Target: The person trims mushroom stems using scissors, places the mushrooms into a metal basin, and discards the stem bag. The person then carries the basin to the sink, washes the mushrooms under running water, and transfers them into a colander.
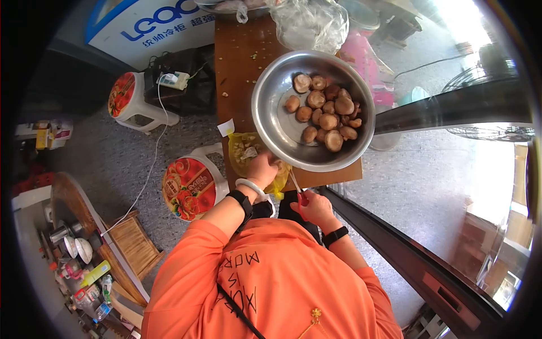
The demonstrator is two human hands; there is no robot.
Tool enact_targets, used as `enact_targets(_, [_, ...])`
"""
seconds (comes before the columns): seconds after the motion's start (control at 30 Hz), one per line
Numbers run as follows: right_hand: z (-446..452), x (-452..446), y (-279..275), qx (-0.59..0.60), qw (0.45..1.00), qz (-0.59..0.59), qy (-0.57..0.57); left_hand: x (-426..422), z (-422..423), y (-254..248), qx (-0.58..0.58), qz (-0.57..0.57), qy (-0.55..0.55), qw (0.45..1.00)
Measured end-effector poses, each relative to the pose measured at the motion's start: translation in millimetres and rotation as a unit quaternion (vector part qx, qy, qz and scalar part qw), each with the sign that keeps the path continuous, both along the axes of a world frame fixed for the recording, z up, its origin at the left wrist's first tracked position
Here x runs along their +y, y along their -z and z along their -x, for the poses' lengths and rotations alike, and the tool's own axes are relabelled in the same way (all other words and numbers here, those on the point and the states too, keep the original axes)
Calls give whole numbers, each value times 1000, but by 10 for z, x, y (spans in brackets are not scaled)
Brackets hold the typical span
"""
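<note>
My right hand (317,210) is wrapped round the red handles of a pair of scissors (303,200), whose metal blades point up toward my left hand. My left hand (263,169) is closed at the edge of a yellow plastic bag (237,163); what its fingers hold is hidden. Pale cut pieces lie in the bag. Just beyond both hands stands a large steel bowl (276,127) with several brown mushrooms (329,121), mostly gathered on its right side.
The bowl and bag rest on a narrow brown table (234,68) with crumbs on it. A clear plastic bag (310,25) lies behind the bowl. Stools with red tops (189,188) stand at left, and a white cable (152,158) crosses the floor. A glass door frame (406,254) runs along the right.
</note>
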State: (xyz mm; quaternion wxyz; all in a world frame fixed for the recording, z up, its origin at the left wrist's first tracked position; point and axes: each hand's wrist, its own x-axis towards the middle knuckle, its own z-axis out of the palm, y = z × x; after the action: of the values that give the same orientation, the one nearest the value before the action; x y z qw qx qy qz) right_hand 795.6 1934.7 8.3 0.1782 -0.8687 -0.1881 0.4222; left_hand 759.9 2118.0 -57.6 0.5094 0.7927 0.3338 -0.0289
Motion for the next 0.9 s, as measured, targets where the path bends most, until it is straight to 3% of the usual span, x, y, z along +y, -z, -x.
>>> enact_targets(0.07, [-5, 61, -18, -18, 999, 0, -33, 52, 43, -79, -36, -67, 3, 997])
enact_targets(0.13, [12, 107, -25, -55, 995, -6, -78, 90, 95, -200, -17, -63, 24, 998])
enact_targets(0.2, [46, 133, 55, -78, 994, -7, -79, 105, 143, -210, -15, -123, 67, 990])
enact_targets(0.33, [84, 200, 66, -99, 991, -47, -74, 86, 214, -152, 19, -126, 72, 989])
enact_targets(0.47, [105, 177, 100, -80, 991, -94, -58, 132, 237, -144, -121, -187, 38, 974])
enact_targets(0.53, [115, 170, 30, -15, 996, -92, -14, 191, 229, -268, -168, -219, 34, 960])
enact_targets(0.6, [123, 146, 40, -3, 994, -114, 0, 260, 245, -373, -202, -262, 120, 936])
enact_targets(0.63, [135, 141, 43, 10, 991, -135, 14, 264, 260, -349, -203, -262, 121, 936])
enact_targets(0.7, [150, 183, -8, 5, 993, -120, 6, 271, 302, -240, -110, -143, 171, 968])
enact_targets(0.9, [237, 367, -1, -11, 998, -67, -9, 187, 373, -120, -60, -158, 131, 977])
